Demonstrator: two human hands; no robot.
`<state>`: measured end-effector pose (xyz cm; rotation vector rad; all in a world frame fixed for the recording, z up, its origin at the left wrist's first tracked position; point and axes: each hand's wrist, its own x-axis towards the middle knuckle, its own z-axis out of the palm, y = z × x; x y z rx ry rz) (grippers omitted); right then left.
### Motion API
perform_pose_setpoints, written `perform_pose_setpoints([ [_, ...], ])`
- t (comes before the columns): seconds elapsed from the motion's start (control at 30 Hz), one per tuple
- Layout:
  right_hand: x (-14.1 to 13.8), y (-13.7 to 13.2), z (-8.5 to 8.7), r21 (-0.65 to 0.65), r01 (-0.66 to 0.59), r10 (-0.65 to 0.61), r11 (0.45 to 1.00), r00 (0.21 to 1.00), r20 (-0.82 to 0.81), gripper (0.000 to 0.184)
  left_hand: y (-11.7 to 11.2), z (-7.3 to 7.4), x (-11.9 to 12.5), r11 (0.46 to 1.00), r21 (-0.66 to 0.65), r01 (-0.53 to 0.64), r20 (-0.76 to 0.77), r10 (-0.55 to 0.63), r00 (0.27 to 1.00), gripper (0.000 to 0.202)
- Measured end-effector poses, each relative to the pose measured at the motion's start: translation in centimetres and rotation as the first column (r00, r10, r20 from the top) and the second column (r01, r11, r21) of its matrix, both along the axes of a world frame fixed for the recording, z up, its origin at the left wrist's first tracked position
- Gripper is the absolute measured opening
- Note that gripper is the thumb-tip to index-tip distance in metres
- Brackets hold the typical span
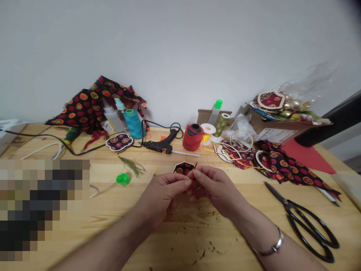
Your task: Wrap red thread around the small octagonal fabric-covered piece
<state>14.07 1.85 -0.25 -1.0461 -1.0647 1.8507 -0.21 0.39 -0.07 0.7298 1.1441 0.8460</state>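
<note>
My left hand [165,192] and my right hand [213,188] meet over the middle of the wooden table [180,233], fingertips pinched together on a thin red cord [194,177]. Just behind the fingers lies a small hexagonal piece covered in black patterned fabric [183,168]. Whether the cord is joined to that piece is hidden by my fingers. A silver bracelet [275,244] sits on my right wrist.
Black scissors [304,222] lie at the right. A black glue gun [163,145], red spool [193,137], teal thread cone [133,123], green cap [123,179], patterned fabric [93,105] and wooden rings on fabric scraps [254,154] line the back. A cardboard box [282,130] stands far right.
</note>
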Motion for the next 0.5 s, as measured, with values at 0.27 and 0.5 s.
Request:
perform_pose_setpoints([
  [0.27,0.19,0.06,-0.08,0.02,0.042,-0.043,0.999,0.996,0.077,0.02,0.13,0.25,-0.01,0.999,0.046,0.006,0.08,-0.01,0.997,0.007],
  [0.5,-0.1,0.14,0.03,0.008,0.106,-0.106,0.994,0.986,0.132,0.02,0.17,0.09,0.11,1.0,0.001,-0.01,0.07,0.01,0.997,0.005],
])
